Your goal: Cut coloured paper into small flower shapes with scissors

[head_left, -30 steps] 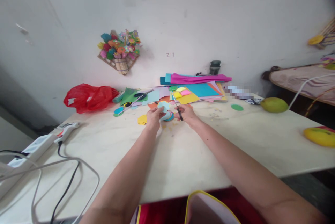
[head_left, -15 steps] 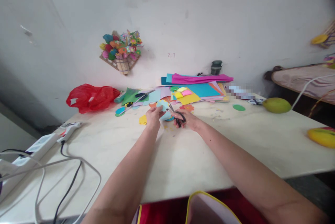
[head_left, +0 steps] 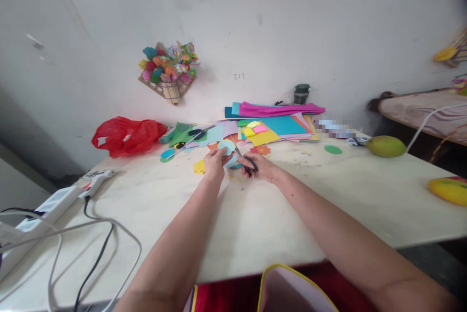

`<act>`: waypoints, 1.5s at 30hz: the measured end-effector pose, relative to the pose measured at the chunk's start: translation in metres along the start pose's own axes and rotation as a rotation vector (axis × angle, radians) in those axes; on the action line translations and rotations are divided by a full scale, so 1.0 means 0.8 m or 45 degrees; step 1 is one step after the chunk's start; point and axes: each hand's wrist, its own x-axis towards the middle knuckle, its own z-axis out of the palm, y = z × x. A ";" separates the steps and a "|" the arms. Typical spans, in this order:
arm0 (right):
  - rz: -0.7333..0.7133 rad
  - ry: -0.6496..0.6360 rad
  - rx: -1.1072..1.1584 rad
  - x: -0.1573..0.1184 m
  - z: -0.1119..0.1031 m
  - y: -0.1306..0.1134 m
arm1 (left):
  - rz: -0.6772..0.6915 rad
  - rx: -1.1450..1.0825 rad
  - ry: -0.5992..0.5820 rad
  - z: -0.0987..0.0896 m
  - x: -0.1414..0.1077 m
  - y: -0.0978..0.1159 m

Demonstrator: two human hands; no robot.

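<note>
Over the middle of the table, my left hand [head_left: 215, 160] pinches a light blue piece of paper [head_left: 226, 146] with a rounded edge. My right hand [head_left: 264, 167] is closed around the black handles of a pair of scissors [head_left: 251, 163]. The blades point up and left, against or close to the paper's right side; whether they touch it I cannot tell. A yellow paper piece [head_left: 199, 167] lies left of my left hand. An orange paper flower [head_left: 260, 150] lies just beyond my right hand, and small scraps are scattered beneath.
Stacked coloured sheets [head_left: 284, 126] lie along the wall. A second pair of scissors [head_left: 199, 133] and a red plastic bag [head_left: 127, 136] are at the back left. A power strip [head_left: 51, 210] with cables occupies the left edge. A green mango [head_left: 386, 146] sits at the right.
The light blue paper has turned slightly in my left hand and shows a rounder outline. The scissors have shifted a little, with their blades closer together. Both arms stay almost in place.
</note>
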 end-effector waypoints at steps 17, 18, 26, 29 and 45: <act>0.007 0.023 -0.010 -0.002 0.003 -0.005 | -0.025 -0.007 0.007 0.004 0.000 -0.003; 0.008 0.026 -0.009 -0.002 0.003 -0.004 | -0.024 -0.009 0.004 0.004 0.000 -0.004; 0.010 0.022 -0.013 0.000 0.002 -0.003 | -0.021 -0.009 -0.006 0.003 0.002 -0.005; 0.017 0.026 -0.014 0.000 0.001 -0.002 | -0.019 -0.016 -0.007 0.003 0.001 -0.004; 0.027 0.008 -0.042 0.001 0.001 -0.002 | -0.014 -0.029 -0.009 0.002 0.002 -0.006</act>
